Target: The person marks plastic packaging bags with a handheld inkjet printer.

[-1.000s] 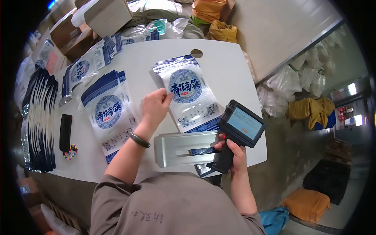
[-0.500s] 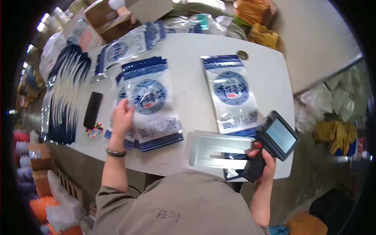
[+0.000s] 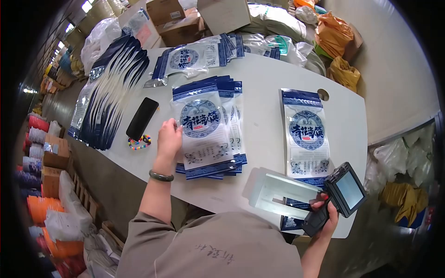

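My left hand (image 3: 170, 137) is closed at the left edge of the top plastic bag (image 3: 207, 147), its thumb and fingers pinched there. This white and blue printed bag lies on a fanned pile of similar bags (image 3: 237, 111). My right hand (image 3: 330, 214) grips the black handle of a handheld inkjet printer (image 3: 345, 187) with a lit screen and a pale metal guide plate (image 3: 273, 187). The printer is over the lower end of another printed bag (image 3: 306, 132) at the right of the table; its plate covers part of that bag.
On the white table (image 3: 264, 106) are a black phone (image 3: 142, 118), a beaded bracelet (image 3: 140, 142) and a long overlapping row of bags (image 3: 111, 92). More bags (image 3: 187, 58) lie at the back. Cardboard boxes (image 3: 183, 28) and sacks (image 3: 278, 21) stand behind; a round hole (image 3: 323, 94) pierces the tabletop.
The view has turned, shifting the table rightward and down in the picture. Lower bags that showed left of the top bag now show on its right. My right hand keeps hold of the printer.
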The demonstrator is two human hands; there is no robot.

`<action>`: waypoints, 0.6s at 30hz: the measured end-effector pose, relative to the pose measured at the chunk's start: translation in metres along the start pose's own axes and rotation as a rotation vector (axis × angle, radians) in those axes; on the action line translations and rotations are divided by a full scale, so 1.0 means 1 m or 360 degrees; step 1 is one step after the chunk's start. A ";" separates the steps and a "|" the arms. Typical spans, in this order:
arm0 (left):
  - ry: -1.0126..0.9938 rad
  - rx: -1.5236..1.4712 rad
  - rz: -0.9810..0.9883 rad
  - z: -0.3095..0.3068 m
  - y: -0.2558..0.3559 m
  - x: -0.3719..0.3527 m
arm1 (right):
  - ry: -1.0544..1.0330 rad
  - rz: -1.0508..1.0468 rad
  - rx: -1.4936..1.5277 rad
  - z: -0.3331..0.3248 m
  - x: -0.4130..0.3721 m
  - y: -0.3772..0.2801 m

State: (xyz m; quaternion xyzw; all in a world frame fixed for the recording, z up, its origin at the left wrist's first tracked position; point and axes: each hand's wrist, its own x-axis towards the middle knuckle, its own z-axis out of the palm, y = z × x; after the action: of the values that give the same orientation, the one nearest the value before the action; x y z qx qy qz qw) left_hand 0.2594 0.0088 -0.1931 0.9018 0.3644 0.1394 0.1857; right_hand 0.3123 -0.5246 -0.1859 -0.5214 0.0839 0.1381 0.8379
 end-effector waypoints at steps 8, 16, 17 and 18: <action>-0.0003 -0.0218 0.0019 0.008 0.023 0.006 | 0.0110 0.0039 0.0007 0.002 -0.001 -0.001; -0.0439 -0.0065 0.1453 -0.002 0.128 -0.025 | 0.0118 0.0048 -0.0039 0.000 0.000 0.000; -0.0729 -0.0020 0.1709 0.001 0.141 -0.036 | 0.0133 0.0046 -0.0029 -0.001 0.001 0.001; -0.0759 0.0044 0.1665 0.007 0.143 -0.039 | 0.0102 0.0054 -0.0024 -0.002 0.001 0.002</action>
State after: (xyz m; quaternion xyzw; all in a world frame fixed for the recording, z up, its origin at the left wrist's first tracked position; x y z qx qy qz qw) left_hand 0.3217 -0.1154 -0.1414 0.9710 -0.1803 0.0008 0.1573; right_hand 0.3126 -0.5251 -0.1891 -0.5303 0.1185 0.1363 0.8284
